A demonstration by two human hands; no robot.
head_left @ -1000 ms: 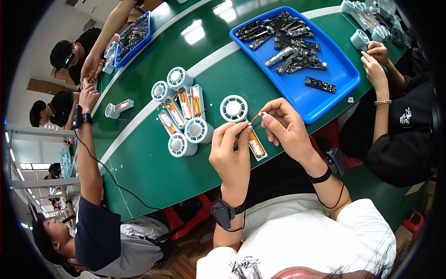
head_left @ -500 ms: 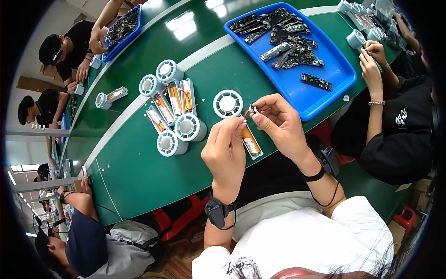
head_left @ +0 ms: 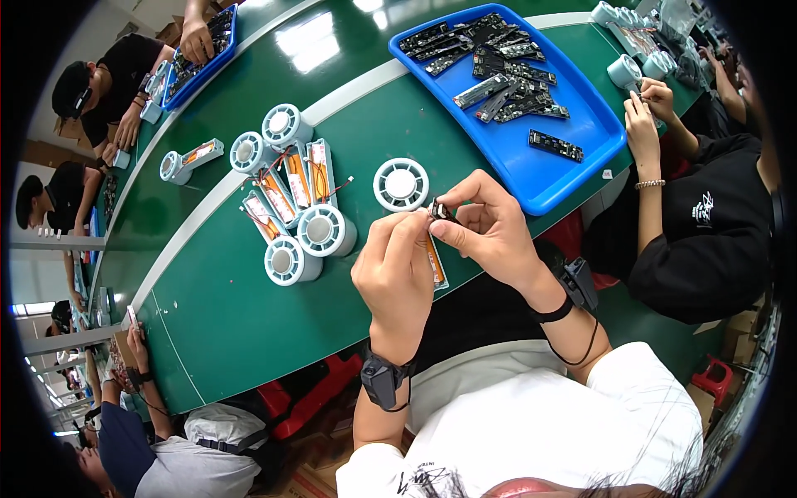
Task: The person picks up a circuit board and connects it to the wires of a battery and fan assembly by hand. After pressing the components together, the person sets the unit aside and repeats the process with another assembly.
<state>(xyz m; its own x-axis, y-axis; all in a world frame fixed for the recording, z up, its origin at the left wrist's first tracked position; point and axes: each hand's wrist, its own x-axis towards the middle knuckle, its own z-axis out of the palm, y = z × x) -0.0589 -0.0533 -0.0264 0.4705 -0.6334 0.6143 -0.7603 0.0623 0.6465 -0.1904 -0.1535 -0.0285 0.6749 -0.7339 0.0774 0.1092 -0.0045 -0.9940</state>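
Green tabletop (head_left: 241,332) beneath my hands, blue tray (head_left: 531,184) beyond my right fingertips.
Left of my fingers sits a cluster of pale fan units (head_left: 299,181); my left hand (head_left: 394,270) and right hand (head_left: 494,232) nearly meet, with one more fan (head_left: 400,184) just beyond the fingertips, an orange battery (head_left: 437,267) partly hidden below them. Smallest is the dark board (head_left: 442,214), pinched between my right thumb and forefinger, against the left fingertips. Those left tips are pressed together; I can't see what they grip. I'd keep the board level, support it close to where the hands meet, and press gently rather than twist. Half a second ago my fingertips were a little apart, red wire showing between them; now that gap has closed and I can't make out that wire.
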